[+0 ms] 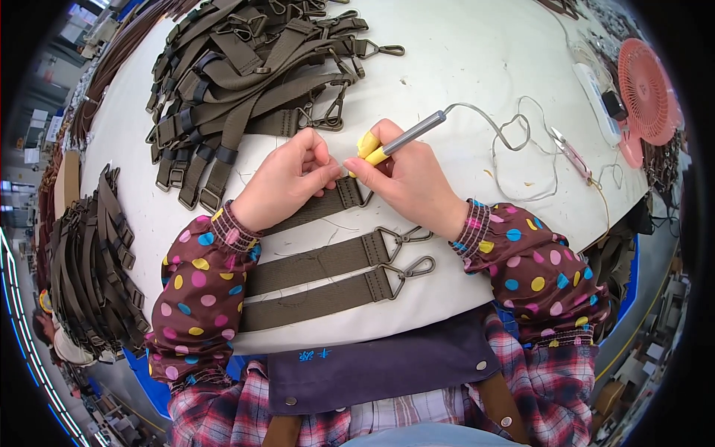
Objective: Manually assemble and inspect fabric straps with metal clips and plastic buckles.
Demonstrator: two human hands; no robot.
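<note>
The left hand (287,177) pinches the end of a woven olive strap (328,204) flat on the white table (462,59). The right hand (408,179) grips a slim metal pen tool (406,134) — yellow-tipped, corded — touching that strap end. Just below the strap lie two matching straps (320,279) with metal clips.

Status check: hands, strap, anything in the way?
Left hand pinning strap. Right hand gripping corded pen tool at strap end. Nothing blocking.

Tool (406,136) tip hidden btw fingers; strap (328,203) end under left hand (287,179); fan (646,93) cut by rim, blurred.
</note>
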